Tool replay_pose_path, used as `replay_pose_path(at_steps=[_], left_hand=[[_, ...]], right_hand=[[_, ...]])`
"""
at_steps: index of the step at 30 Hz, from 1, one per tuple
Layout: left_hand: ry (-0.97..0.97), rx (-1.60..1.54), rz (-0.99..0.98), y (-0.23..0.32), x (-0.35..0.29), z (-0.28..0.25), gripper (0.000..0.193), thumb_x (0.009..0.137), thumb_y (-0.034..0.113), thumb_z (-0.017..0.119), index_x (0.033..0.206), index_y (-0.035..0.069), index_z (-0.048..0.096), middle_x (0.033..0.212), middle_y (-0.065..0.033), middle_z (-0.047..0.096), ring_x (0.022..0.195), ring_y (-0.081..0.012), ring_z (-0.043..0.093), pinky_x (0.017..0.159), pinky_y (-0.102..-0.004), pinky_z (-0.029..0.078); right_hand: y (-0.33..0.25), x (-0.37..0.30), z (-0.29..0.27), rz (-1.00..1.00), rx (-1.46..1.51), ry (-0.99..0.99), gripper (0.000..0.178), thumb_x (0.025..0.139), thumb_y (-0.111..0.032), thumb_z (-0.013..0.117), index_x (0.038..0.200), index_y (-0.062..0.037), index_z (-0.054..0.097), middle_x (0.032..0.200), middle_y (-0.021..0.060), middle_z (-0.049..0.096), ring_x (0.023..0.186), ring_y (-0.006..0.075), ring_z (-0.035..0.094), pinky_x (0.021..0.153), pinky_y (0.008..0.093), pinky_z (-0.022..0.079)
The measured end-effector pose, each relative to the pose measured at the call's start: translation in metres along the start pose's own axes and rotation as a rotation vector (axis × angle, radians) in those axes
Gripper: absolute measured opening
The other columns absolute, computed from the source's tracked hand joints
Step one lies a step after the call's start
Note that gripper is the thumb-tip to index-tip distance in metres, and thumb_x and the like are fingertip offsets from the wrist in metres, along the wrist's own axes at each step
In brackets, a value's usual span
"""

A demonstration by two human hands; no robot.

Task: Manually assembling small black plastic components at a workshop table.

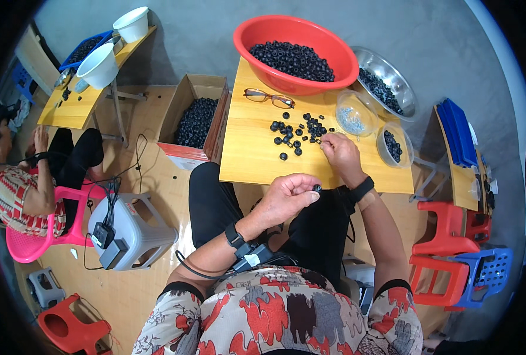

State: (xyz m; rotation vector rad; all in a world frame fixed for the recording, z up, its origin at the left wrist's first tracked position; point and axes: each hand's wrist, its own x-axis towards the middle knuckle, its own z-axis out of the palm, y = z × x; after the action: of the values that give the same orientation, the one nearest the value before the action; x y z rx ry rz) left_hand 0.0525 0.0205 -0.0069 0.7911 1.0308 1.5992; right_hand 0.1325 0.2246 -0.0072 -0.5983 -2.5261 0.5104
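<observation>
Patterned shirt (301,310) is nearest. Ahead of it, the left hand (289,197) grasps one black piece (317,188) between thumb and fingers. Beyond it, the right hand (342,156) bends its fingers beside small parts (316,128); whether they grip something, I cannot tell. Left of this hand lie loose beads (283,156); farther ahead, the red basin (298,86) is well filled. One piece seems in work, many are left; which are finished is unclear.
</observation>
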Motion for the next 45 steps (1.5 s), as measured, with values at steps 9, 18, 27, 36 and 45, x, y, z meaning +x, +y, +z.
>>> replay_pose_path(at_steps=[9,18,27,36,45], left_hand=[[0.073,0.010,0.087,0.017,0.001,-0.007,0.024,0.085,0.004,0.062,0.109,0.000,0.061,0.084,0.0040,0.059,0.071,-0.0020,0.052,0.067,-0.0168,0.045],[0.130,-0.027,0.121,0.025,0.001,-0.014,0.026,0.085,0.005,0.063,0.110,0.001,0.059,0.088,0.0019,0.060,0.073,-0.0023,0.054,0.069,-0.0172,0.047],[0.078,-0.026,0.151,0.020,-0.001,-0.011,0.025,0.085,0.004,0.064,0.109,0.002,0.059,0.088,0.0031,0.060,0.074,-0.0016,0.053,0.068,-0.0159,0.046],[0.070,-0.023,0.155,0.019,0.000,-0.013,0.023,0.084,0.002,0.063,0.106,0.002,0.059,0.089,0.0036,0.060,0.074,-0.0013,0.054,0.068,-0.0156,0.046],[0.015,-0.230,0.031,0.021,0.002,-0.021,0.023,0.084,0.004,0.065,0.106,0.002,0.058,0.088,-0.0020,0.063,0.075,-0.0067,0.060,0.069,-0.0200,0.050]], right_hand=[[-0.006,0.004,0.002,-0.021,-0.164,-0.057,0.015,0.077,-0.012,0.063,0.090,-0.0050,0.064,0.083,0.0151,0.063,0.074,0.0315,0.062,0.065,0.0397,0.050],[-0.090,-0.022,-0.070,0.193,0.553,-0.210,0.016,0.079,-0.001,0.065,0.094,-0.0014,0.064,0.080,0.0015,0.064,0.069,0.0079,0.059,0.064,0.0229,0.048],[-0.105,-0.026,-0.070,-0.195,0.427,-0.140,0.018,0.079,0.001,0.063,0.096,-0.0045,0.065,0.086,0.0088,0.062,0.076,0.0214,0.060,0.068,0.0283,0.047],[-0.104,-0.030,-0.062,-0.187,0.398,-0.168,0.019,0.079,0.002,0.061,0.097,-0.0051,0.065,0.083,0.0090,0.061,0.076,0.0217,0.060,0.067,0.0286,0.047],[-0.101,-0.030,-0.059,-0.163,0.397,-0.172,0.018,0.076,0.005,0.063,0.092,-0.0014,0.065,0.084,0.0086,0.062,0.076,0.0194,0.060,0.067,0.0274,0.047]])
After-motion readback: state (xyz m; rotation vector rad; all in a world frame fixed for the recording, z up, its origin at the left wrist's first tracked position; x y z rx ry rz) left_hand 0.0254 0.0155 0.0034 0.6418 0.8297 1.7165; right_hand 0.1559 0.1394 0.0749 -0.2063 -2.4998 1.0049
